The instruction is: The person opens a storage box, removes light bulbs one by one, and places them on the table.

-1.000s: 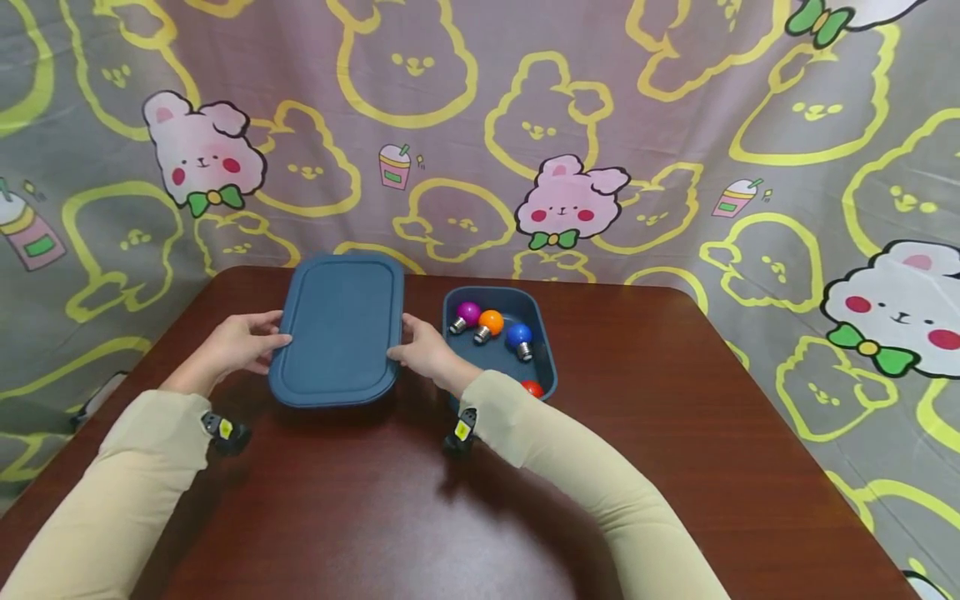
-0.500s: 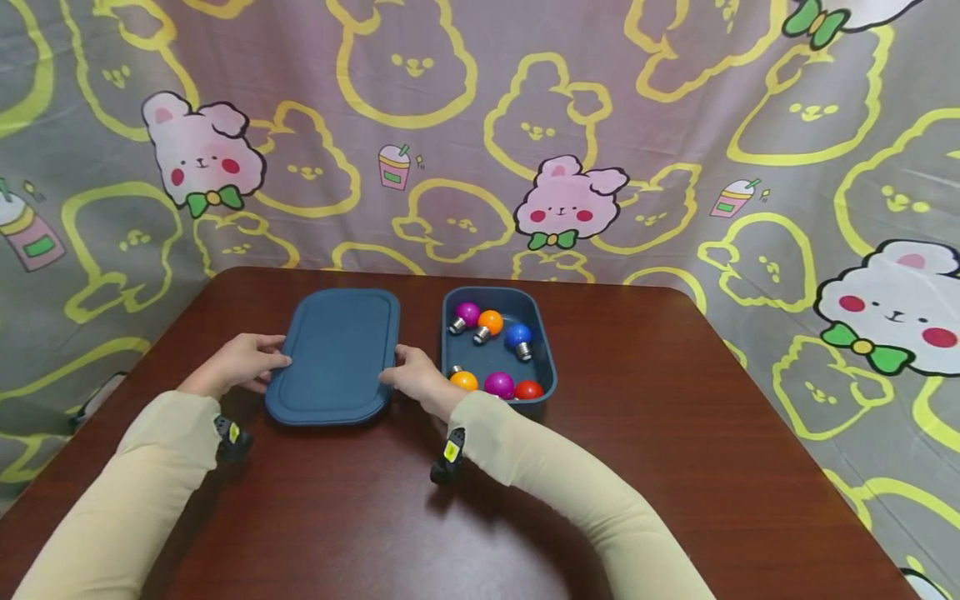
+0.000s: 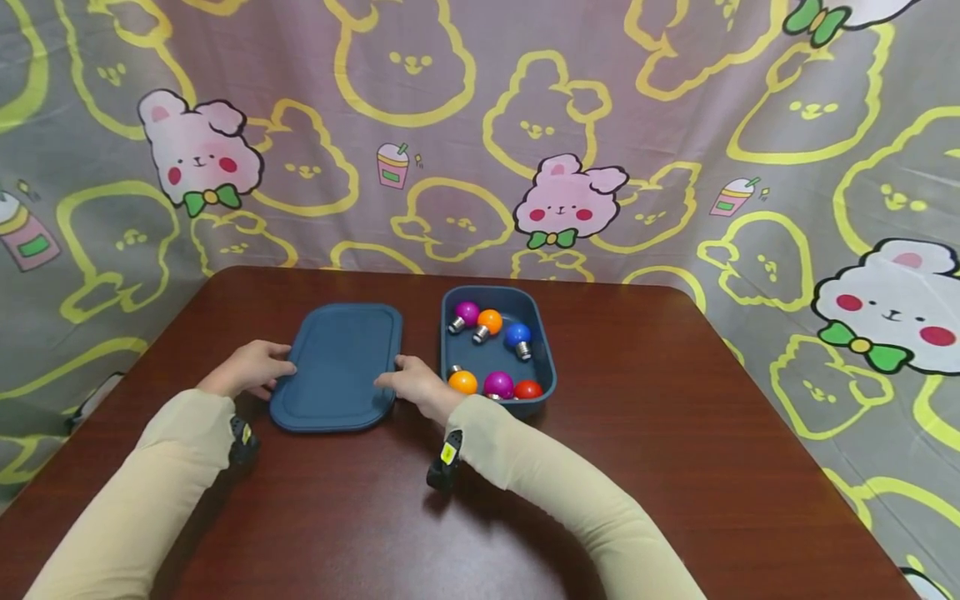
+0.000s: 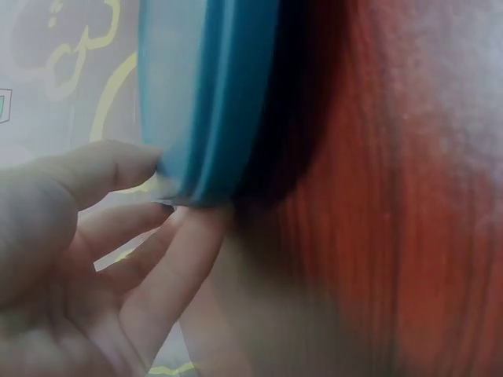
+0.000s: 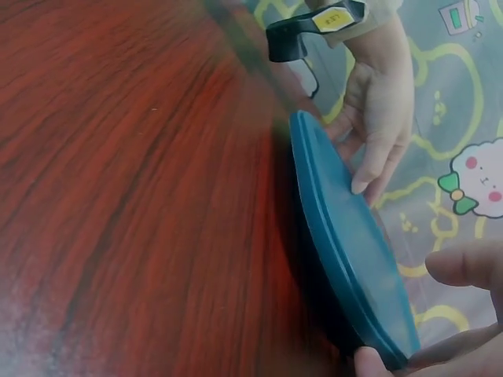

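The blue lid (image 3: 337, 367) lies flat and low over the left half of the table (image 3: 360, 508); whether its underside fully touches the wood cannot be told, as a dark shadow hides the gap. The left hand (image 3: 251, 367) pinches its left edge, thumb above and fingers below. The right hand (image 3: 416, 383) is looser: its fingers touch the right edge, while its thumb stands spread away from the lid in the right wrist view. With the 2 grips so unequal, the right side could slip down first if those fingers slide off, and fingertips under the rim could get caught.

Just to the right of the lid is the blue box (image 3: 491, 354), uncovered, with 6 colored bulbs (image 3: 517, 336) in it, 3 toward the far end and 3 at the near end. The right sleeve (image 3: 570, 479) passes close by its near corner; a sideways swing could nudge the box and set the round bulbs rolling.

Behind everything hangs a patterned curtain (image 3: 450, 92).
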Available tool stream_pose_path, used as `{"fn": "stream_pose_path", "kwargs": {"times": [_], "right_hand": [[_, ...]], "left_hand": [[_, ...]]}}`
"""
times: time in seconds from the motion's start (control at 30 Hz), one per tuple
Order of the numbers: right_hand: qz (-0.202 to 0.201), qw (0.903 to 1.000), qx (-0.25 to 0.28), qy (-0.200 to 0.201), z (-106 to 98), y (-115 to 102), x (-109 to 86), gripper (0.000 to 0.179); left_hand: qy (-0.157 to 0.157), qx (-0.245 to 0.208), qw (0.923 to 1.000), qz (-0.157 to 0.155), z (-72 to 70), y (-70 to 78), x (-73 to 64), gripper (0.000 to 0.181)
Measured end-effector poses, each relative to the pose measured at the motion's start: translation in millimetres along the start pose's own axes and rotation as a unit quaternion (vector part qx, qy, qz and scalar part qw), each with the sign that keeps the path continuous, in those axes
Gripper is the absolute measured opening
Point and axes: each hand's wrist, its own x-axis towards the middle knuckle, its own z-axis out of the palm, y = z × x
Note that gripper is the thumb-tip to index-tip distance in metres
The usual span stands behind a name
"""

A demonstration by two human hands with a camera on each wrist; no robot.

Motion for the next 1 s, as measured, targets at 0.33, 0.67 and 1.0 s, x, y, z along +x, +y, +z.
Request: {"fn": "stream_pose_path", "kwargs": {"times": [0.33, 0.67, 1.0], "right_hand": [[0.001, 0.9999, 0.004, 0.012, 1, -2, 0.0, 0.066], [-0.010, 0.9999, -0.004, 0.007, -1, -2, 0.2, 0.062], [-0.007, 0.9983, 0.056, -0.017, -9, -9, -2.4, 0.064]], "left_hand": [[-0.005, 0.006, 0.9997, -0.024, 1.5, 6.0, 1.7, 0.061], [0.001, 0.012, 0.9997, -0.021, 3.0, 4.8, 2.6, 0.059], [-0.001, 0.001, 0.9998, -0.019, 2.2, 4.7, -1.0, 0.058]]}}
